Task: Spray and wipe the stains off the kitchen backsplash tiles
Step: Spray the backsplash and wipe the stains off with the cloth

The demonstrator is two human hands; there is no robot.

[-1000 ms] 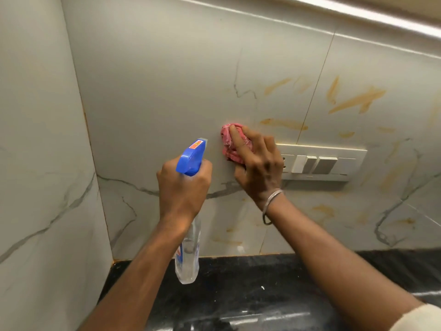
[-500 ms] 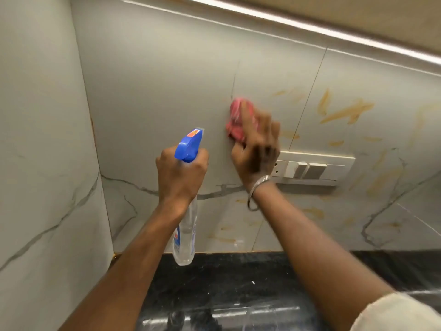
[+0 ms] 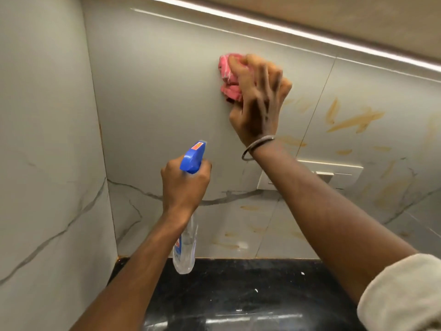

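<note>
1. Left hand (image 3: 185, 185), nearest, has its fingers curled round the neck of the spray bottle (image 3: 185, 249), nozzle toward the wall; the black countertop (image 3: 238, 295) lies below this grip.
2. Right hand (image 3: 259, 103), farther and higher, bunches the pink cloth (image 3: 228, 77) and presses it against the backsplash tiles (image 3: 155, 91).
3. Technique, as judged: firm, even pressure and overlapping strokes, working rightward from the cloth grip toward the orange-brown stains (image 3: 353, 120) and respraying dried streaks.
4. Surface: glossy, grey-veined tile; fainter smears lie below the cloth grip, near the counter edge.
5. Room: the switch plate (image 3: 343, 173) sits below-right of the cloth grip and is best kept dry; the light strip (image 3: 310, 32) runs above.
</note>
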